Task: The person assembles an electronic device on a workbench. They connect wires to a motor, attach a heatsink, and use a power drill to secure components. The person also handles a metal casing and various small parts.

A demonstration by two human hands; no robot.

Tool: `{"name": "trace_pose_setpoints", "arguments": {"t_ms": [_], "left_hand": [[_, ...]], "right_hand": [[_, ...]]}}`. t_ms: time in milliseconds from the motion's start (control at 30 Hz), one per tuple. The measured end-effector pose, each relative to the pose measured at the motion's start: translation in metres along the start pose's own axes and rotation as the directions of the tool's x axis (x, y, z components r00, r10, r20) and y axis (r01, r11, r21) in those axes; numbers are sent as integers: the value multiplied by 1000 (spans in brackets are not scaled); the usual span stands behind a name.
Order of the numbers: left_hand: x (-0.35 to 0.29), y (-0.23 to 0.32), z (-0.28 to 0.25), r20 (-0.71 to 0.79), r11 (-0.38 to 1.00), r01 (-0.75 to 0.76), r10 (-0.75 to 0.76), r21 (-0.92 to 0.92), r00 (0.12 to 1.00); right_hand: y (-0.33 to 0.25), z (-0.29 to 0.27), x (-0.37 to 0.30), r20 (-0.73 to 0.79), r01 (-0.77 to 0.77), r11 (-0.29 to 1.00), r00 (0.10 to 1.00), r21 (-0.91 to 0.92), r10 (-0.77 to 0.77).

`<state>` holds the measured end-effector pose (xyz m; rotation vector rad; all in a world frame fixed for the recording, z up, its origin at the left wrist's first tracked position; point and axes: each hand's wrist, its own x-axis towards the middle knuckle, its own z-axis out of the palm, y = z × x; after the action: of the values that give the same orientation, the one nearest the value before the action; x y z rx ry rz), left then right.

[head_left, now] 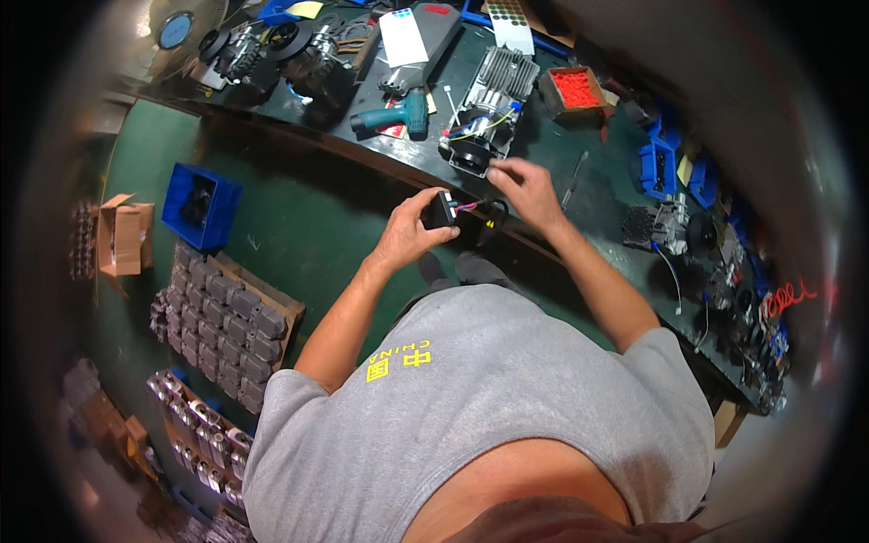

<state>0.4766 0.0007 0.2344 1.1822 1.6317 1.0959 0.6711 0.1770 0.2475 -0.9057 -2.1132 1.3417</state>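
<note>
At the person's 12 o'clock, the left hand (405, 233) grasps a small black module (440, 212), its coloured wires (466, 207) leading toward 3 o'clock. At the module's 2 o'clock, the right hand (532, 192) has thumb and forefinger together; I cannot tell whether they pinch anything. A finned motor unit (498, 81) lies at 1 o'clock, a cordless drill (414, 113) at 11.
</note>
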Motion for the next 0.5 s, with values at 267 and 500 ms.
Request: {"name": "trace_pose_setpoints", "arguments": {"t_ms": [267, 500], "left_hand": [[23, 36, 7, 2, 986, 13, -13, 168, 1000], [45, 45, 13, -79, 982, 47, -33, 185, 996]], "right_hand": [[32, 50, 141, 514, 527, 498, 839, -689, -177], [45, 45, 153, 413, 415, 786, 882, -458, -225]]}}
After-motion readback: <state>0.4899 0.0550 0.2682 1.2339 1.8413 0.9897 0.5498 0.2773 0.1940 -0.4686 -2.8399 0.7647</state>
